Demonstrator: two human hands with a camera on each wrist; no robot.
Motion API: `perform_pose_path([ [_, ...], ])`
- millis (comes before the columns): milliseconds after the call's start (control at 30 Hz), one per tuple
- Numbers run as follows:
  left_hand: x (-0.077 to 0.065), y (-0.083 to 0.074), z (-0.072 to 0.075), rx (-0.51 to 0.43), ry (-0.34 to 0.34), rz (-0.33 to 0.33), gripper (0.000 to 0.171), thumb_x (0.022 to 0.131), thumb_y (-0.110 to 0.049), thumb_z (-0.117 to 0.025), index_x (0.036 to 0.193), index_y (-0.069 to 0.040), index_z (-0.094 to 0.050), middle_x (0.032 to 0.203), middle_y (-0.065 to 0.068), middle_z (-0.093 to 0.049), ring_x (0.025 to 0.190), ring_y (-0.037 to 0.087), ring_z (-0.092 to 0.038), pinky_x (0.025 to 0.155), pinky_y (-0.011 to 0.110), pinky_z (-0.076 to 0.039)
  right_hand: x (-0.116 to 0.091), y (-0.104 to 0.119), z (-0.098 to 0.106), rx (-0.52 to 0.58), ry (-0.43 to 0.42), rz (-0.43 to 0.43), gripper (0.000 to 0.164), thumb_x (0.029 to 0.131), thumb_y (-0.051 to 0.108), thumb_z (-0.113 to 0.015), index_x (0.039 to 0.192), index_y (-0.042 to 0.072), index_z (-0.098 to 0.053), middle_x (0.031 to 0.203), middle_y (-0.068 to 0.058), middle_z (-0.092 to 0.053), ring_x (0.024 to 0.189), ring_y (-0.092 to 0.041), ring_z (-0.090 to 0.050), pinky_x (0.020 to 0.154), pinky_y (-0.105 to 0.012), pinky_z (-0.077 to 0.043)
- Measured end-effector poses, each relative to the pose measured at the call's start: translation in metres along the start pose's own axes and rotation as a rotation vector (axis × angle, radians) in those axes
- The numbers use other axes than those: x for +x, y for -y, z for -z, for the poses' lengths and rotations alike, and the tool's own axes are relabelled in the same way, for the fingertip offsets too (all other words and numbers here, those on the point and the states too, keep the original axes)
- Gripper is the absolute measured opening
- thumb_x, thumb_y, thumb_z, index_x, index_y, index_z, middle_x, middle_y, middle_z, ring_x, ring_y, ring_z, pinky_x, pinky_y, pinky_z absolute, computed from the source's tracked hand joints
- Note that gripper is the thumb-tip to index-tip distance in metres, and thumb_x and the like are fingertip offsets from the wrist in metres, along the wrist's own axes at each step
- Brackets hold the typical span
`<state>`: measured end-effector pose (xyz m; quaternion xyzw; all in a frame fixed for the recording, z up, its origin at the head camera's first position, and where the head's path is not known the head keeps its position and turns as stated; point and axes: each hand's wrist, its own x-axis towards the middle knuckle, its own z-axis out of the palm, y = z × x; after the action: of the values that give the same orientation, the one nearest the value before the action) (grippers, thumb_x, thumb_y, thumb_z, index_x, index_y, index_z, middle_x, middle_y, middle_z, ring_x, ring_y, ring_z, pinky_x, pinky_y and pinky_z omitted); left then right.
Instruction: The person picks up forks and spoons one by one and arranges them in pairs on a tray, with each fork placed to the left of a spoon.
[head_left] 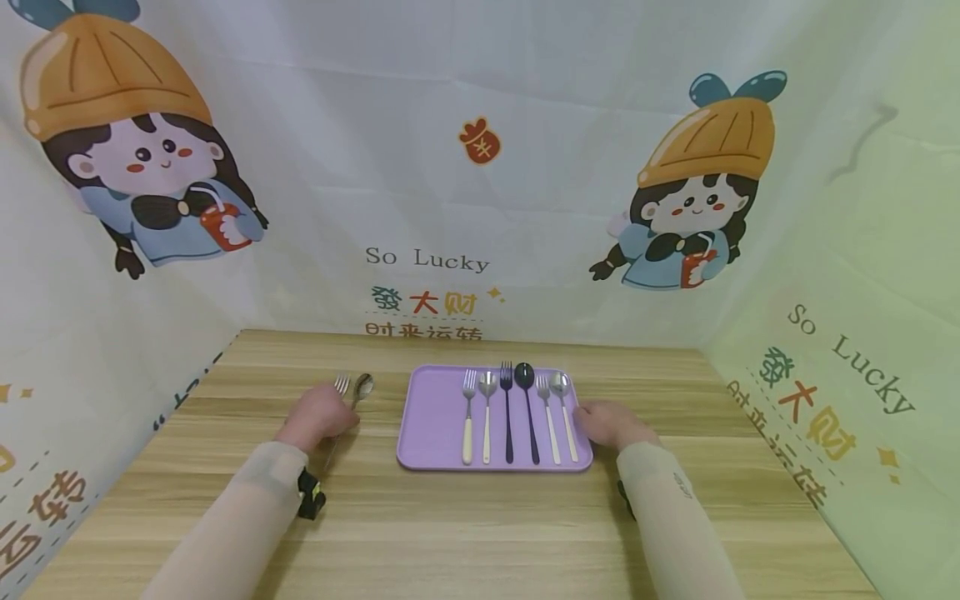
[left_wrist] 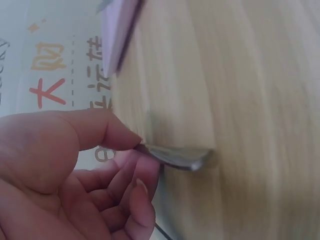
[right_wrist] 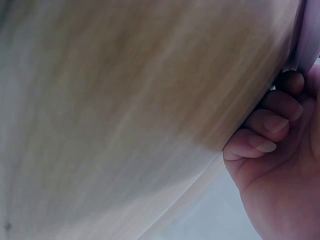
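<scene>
My left hand pinches a metal spoon between thumb and fingers, left of the tray. In the left wrist view a flat metal end of the piece sticks out past the thumb. Beside the spoon a silver fork shows its tines; the hand hides the rest. At the right edge of the purple tray, my right hand grips the rim, its fingers curled in the right wrist view. On the tray lie forks and spoons in a row, among them a black fork and a black spoon.
The wooden table carries everything. Printed cloth hangs behind it and along both sides. More cutlery on the tray has pale handles, such as a cream-handled fork and a white-handled spoon. The tray's left part is bare.
</scene>
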<state>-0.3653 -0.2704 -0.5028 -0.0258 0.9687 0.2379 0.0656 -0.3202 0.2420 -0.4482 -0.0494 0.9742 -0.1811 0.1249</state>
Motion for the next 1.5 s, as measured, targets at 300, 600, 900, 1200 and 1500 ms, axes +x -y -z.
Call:
perform_pose_path([
  [300,-0.005,-0.010,0.003,-0.076,0.056,0.025,0.025,0.081,-0.017,-0.063,0.057,-0.014,-0.062,0.050,-0.003,-0.058,0.044,0.013,-0.051,0.046,0.028,-0.040,0.001,0.000,-0.001,0.006,0.010,-0.009,0.062,0.113,0.041,-0.033,0.153,0.002,-0.060,0.158,-0.026,-0.059,0.150,-0.049,-0.053,0.125,-0.062,-0.041],
  [600,-0.049,-0.053,0.028,-0.196,0.076,0.055,0.028,0.086,-0.010,-0.058,0.058,-0.014,-0.056,0.049,-0.005,-0.052,0.045,0.011,-0.045,0.048,0.026,-0.036,0.000,0.000,-0.001,0.018,0.017,-0.021,0.063,0.114,0.042,-0.033,0.156,0.002,-0.057,0.161,-0.026,-0.056,0.152,-0.050,-0.049,0.126,-0.063,-0.038],
  [900,-0.075,-0.088,0.037,-0.324,0.060,0.012,0.028,0.093,-0.011,-0.064,0.066,-0.013,-0.058,0.060,-0.003,-0.058,0.054,0.011,-0.051,0.056,0.027,-0.047,-0.002,0.002,0.002,0.000,0.010,0.000,0.064,0.112,0.042,-0.031,0.155,0.002,-0.058,0.160,-0.027,-0.056,0.153,-0.050,-0.049,0.127,-0.063,-0.037],
  [1200,-0.074,-0.118,0.032,-0.450,0.086,-0.018,0.013,0.099,-0.008,-0.065,0.098,0.004,-0.071,0.091,0.012,-0.071,0.080,0.020,-0.068,0.078,0.037,-0.066,0.003,-0.001,0.000,-0.003,0.007,-0.001,0.063,0.114,0.042,-0.031,0.156,0.002,-0.057,0.161,-0.026,-0.055,0.152,-0.051,-0.049,0.127,-0.064,-0.037],
  [1500,-0.071,-0.140,0.016,-0.425,0.103,-0.029,0.012,0.096,-0.004,-0.065,0.088,0.002,-0.070,0.084,0.010,-0.070,0.074,0.018,-0.068,0.079,0.038,-0.066,0.004,-0.003,-0.002,-0.004,0.007,-0.008,0.062,0.115,0.041,-0.032,0.156,0.002,-0.057,0.161,-0.027,-0.055,0.152,-0.051,-0.049,0.126,-0.065,-0.037],
])
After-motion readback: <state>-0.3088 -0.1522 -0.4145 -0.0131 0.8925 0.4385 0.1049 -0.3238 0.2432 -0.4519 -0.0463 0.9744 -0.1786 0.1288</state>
